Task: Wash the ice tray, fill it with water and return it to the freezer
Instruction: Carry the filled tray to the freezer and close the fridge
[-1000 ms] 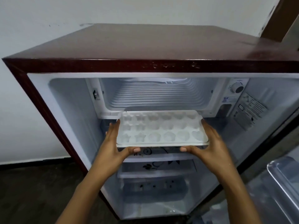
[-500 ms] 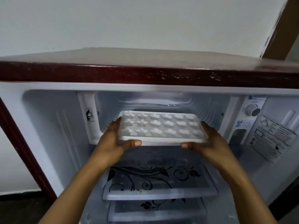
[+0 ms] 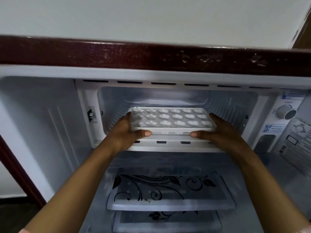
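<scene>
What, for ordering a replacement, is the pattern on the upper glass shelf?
Black swirling vines and leaves across the shelf; best in head view.

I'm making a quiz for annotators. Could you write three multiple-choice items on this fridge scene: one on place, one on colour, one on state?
1. Where is the ice tray?
A) in a sink
B) at the freezer compartment's opening
C) on a stove

2. What colour is the fridge's outer casing?
A) dark red
B) blue
C) yellow

3. How is the tray held?
A) by one hand alone
B) by nothing, resting free
C) by the left hand and right hand, one at each end

Answers: 1 B, the tray is level in the top compartment's mouth; 2 A, the top edge is maroon; 3 C, a thumb presses the front edge at each end.
</scene>
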`<state>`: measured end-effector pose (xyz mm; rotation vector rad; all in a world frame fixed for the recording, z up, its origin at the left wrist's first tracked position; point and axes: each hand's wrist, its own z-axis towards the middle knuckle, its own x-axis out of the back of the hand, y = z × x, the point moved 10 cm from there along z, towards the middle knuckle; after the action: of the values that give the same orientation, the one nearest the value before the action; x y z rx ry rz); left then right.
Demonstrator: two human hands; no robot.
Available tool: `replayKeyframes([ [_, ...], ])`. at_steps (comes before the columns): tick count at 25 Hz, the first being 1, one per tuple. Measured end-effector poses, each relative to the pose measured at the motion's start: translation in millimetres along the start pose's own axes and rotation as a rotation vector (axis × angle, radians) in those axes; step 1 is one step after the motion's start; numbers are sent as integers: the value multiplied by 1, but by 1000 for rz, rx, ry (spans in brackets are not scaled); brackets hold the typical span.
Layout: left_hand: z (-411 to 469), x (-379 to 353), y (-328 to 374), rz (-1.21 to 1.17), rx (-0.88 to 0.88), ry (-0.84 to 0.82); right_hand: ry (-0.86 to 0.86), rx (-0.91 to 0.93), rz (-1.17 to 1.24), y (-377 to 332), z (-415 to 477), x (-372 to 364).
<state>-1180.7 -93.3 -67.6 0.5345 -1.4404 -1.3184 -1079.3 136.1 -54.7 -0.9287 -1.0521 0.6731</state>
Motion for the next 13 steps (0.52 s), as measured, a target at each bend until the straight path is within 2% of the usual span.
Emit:
replayKeyframes([
  [7,16,1,-11,59,7,3,4,-92,-192,27,17,-5],
  [13,14,1,-12,160,29,-7,-28,-137,-181,29,15,-8],
])
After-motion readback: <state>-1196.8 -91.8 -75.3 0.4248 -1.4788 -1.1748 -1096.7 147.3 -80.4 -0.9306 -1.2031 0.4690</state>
